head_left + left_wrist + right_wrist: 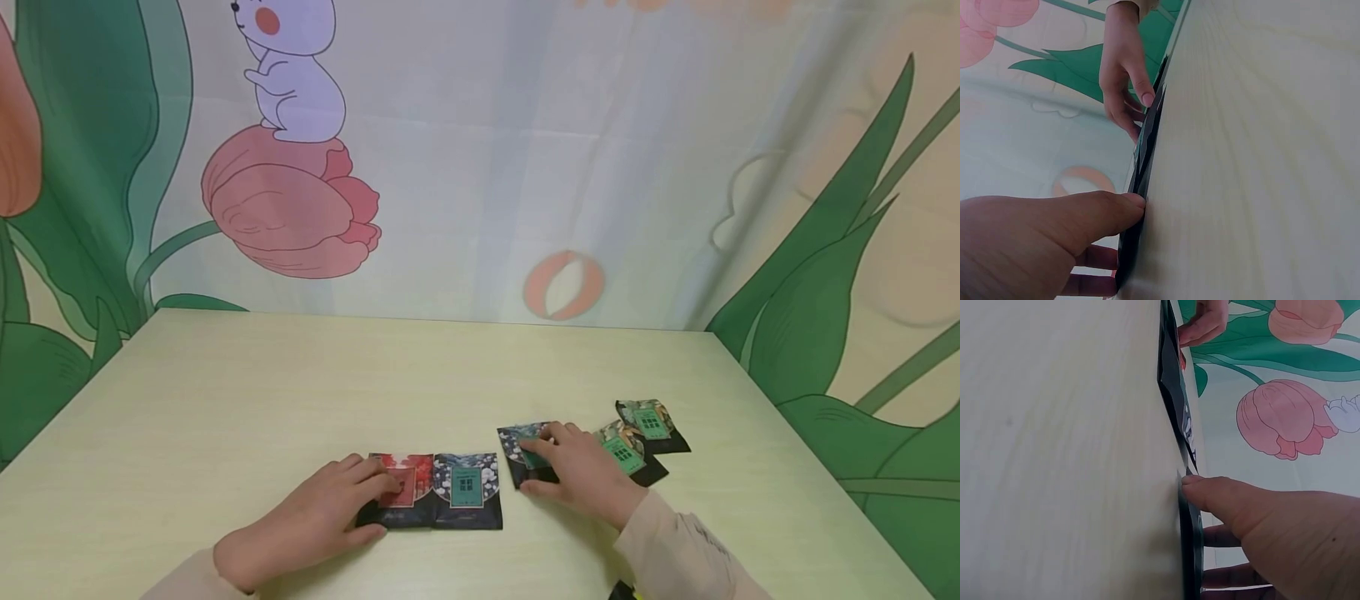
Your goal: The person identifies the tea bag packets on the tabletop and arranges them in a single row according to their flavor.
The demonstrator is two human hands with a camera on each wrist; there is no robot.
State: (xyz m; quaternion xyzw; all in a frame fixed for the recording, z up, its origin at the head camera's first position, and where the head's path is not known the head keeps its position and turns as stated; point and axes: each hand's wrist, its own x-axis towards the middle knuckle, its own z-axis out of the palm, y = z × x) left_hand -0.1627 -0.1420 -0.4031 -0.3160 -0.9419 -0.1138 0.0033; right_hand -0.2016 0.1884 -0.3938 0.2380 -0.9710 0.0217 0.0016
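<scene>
Several small dark sachets lie flat near the front of a pale wooden table (225,400). My left hand (384,504) rests its fingers on a red-printed sachet (408,467), with the thumb at its near edge (1137,201). A sachet with a teal label (467,487) lies right beside the red one. My right hand (528,467) lies flat on a dark blue-patterned sachet (513,442), thumb against its near edge (1191,481). In the wrist views the sachets show only edge-on (1142,156) (1175,400).
Two more sachets with green labels (626,454) (651,421) lie overlapping just right of my right hand. A curtain printed with tulips and leaves (292,208) hangs behind the table. The table's right edge (787,417) runs close to the sachets.
</scene>
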